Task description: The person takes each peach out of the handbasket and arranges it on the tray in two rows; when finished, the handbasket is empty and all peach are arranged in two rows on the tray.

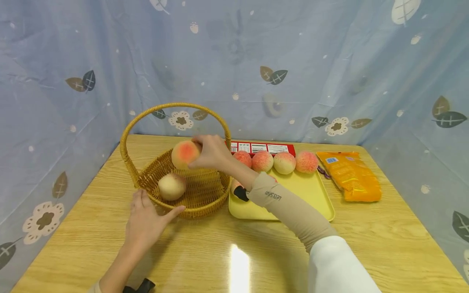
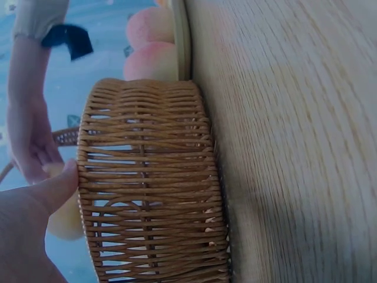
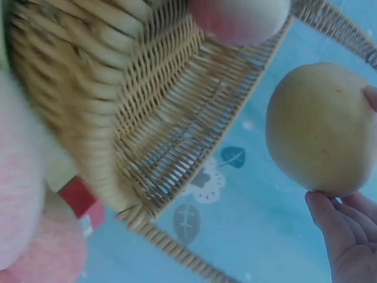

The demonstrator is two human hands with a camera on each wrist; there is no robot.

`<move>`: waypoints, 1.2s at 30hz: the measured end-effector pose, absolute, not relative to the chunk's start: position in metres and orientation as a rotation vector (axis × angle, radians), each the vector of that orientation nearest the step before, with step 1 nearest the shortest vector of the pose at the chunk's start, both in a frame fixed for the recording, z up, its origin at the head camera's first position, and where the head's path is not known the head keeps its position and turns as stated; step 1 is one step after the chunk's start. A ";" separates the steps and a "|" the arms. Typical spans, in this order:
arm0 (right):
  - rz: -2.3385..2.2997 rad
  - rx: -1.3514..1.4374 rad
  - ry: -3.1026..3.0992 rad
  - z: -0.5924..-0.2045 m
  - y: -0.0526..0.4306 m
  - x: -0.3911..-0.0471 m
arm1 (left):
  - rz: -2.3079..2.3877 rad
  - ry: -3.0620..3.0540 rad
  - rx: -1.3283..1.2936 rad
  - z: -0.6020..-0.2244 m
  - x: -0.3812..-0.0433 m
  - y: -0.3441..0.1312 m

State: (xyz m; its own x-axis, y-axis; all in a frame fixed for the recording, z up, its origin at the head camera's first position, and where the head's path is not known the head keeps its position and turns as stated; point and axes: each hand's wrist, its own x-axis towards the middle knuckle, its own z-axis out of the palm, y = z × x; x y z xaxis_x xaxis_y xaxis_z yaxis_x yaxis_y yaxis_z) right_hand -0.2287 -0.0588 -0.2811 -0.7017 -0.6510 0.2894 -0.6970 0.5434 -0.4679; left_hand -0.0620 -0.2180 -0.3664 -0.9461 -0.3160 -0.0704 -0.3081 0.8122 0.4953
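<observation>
My right hand (image 1: 212, 152) holds a large yellow peach with a red blush (image 1: 185, 154) above the wicker basket (image 1: 205, 211); the right wrist view shows fingertips against the peach's side (image 3: 321, 130). Inside the basket, toward the left, lies another pale peach (image 1: 172, 186). My left hand (image 1: 146, 224) rests at the basket's near-left rim, thumb and fingers spread wide apart. The left wrist view has its straight thumb (image 2: 56, 186) touching the top edge of the woven wall (image 2: 147, 177). The basket's tall arched handle (image 1: 176, 105) stands upright.
Right of the basket, a yellow tray (image 1: 311, 199) carries several pink peaches (image 1: 284, 163), partly hidden by my right forearm. Behind it lies a red box (image 1: 280, 148). An orange bag (image 1: 353, 177) and a small purple item (image 1: 324, 172) lie beside the tray. A patterned curtain (image 1: 234, 73) surrounds the table.
</observation>
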 end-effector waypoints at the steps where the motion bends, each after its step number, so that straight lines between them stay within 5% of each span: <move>1: 0.881 1.187 -2.674 -0.281 -0.054 -0.225 | -0.810 -2.975 0.512 -0.366 -0.062 -0.218; 36: 1.328 0.827 -2.637 -0.316 0.108 -0.179 | -0.740 -2.912 0.419 -0.371 -0.060 -0.219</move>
State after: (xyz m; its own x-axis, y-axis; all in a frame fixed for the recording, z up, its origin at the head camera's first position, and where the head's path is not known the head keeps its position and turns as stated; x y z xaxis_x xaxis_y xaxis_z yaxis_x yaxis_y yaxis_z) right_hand -0.1795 0.1085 -0.3162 -0.8519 -0.4307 0.2979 -0.4958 0.4803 -0.7235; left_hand -0.0603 -0.2194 -0.3706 -0.9561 -0.2909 0.0364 -0.2382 0.8431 0.4821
